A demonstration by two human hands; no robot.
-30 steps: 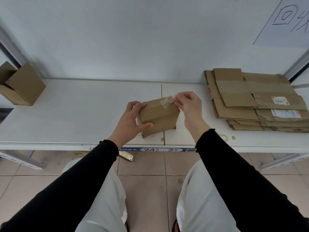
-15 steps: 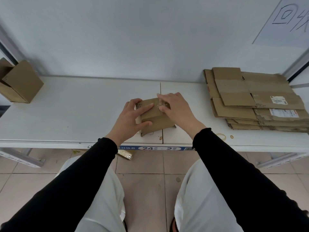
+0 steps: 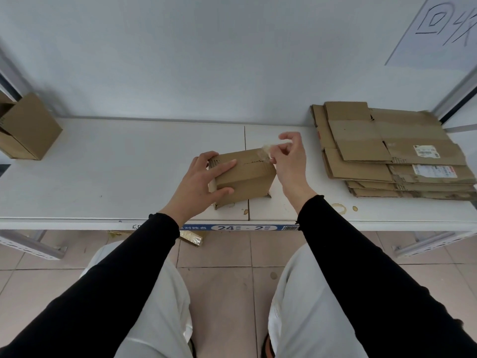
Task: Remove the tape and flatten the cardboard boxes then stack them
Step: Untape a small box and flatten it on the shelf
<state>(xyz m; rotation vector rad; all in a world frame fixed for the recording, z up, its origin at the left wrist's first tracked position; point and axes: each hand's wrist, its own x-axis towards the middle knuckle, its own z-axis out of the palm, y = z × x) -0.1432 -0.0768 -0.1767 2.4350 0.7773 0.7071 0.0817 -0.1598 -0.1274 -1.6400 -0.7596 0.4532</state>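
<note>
Now tape (image 3: pixel 265 151) in right hand (image 3: pixel 290 164) grip, beside box (image 3: pixel 245 177).

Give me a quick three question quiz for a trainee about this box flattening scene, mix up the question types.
1. True or false: the left hand grips the small box.
2. What does the right hand pinch? A) a shipping label B) clear tape C) a knife
3. Fill in: the stack of flattened boxes lies on the person's ____ side of the table.

Key: 1 true; 2 B; 3 right.
</note>
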